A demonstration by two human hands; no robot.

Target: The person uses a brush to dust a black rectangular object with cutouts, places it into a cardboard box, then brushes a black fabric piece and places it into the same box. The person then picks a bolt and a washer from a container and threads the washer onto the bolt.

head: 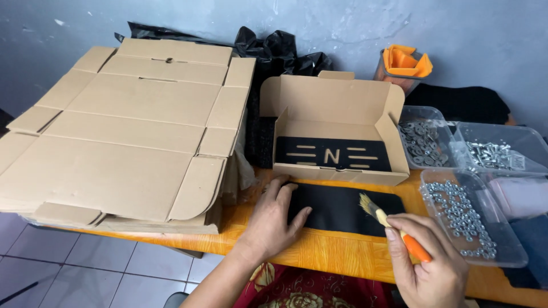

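Fingers of your left hand spread flat, covering left end of black plate on desk; right hand fingers clamp orange-handled brush, handle end hidden in palm, bristles over matte plate.

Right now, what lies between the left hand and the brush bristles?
In the head view, only the bare surface of the black plate lies between the left hand and the brush.

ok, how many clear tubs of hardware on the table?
3, all at right: washer tub beside the open box, bolt tub right of it, nut tub in front, near the right hand. More may be out of frame.
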